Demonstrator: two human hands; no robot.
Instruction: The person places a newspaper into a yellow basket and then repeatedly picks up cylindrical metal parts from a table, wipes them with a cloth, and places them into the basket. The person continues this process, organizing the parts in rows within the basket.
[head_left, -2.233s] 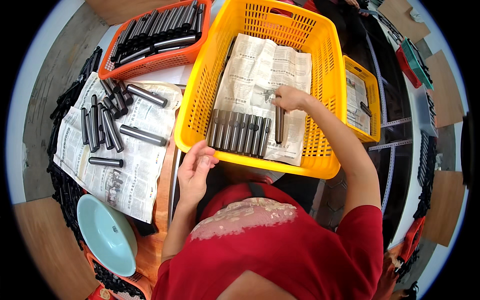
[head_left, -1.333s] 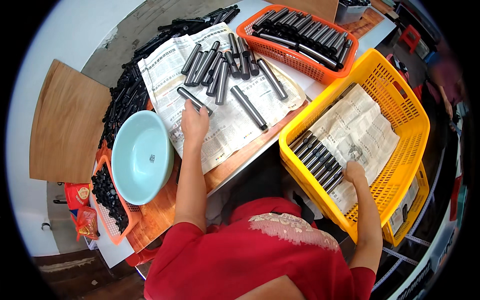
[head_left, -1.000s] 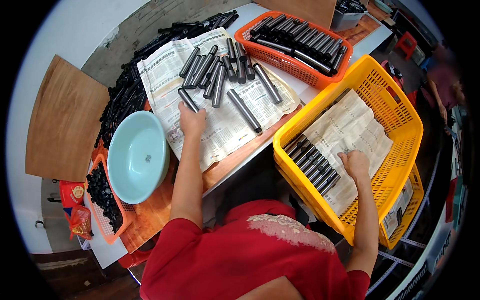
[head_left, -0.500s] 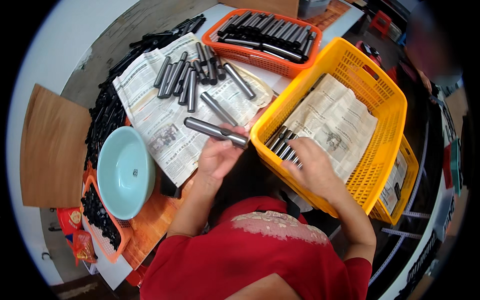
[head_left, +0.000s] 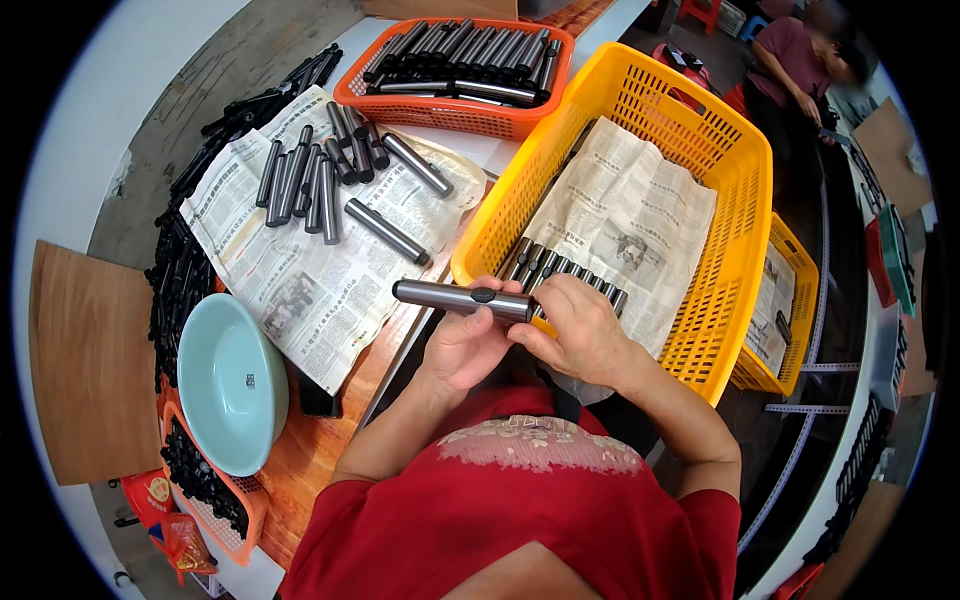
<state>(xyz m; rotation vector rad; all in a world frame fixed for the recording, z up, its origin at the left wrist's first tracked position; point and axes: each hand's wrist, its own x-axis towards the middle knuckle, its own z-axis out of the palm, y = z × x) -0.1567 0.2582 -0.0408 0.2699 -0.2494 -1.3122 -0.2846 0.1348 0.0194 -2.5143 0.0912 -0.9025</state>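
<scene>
L hand [head_left: 462,345] & R hand [head_left: 578,335] both gripped one metal rod [head_left: 463,299]. Rod lay crosswise over fingers, by yellow basket [head_left: 745,240] near corner.

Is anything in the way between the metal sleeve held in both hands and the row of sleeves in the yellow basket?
Nothing visible. The metal sleeve, held by the left hand and right hand, sits just over the yellow basket rim, beside the row of sleeves on newspaper.

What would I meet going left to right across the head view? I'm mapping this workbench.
Wooden board → pale blue bowl → newspaper with loose metal rods → rod held in both hands → big yellow basket → smaller yellow basket.
</scene>
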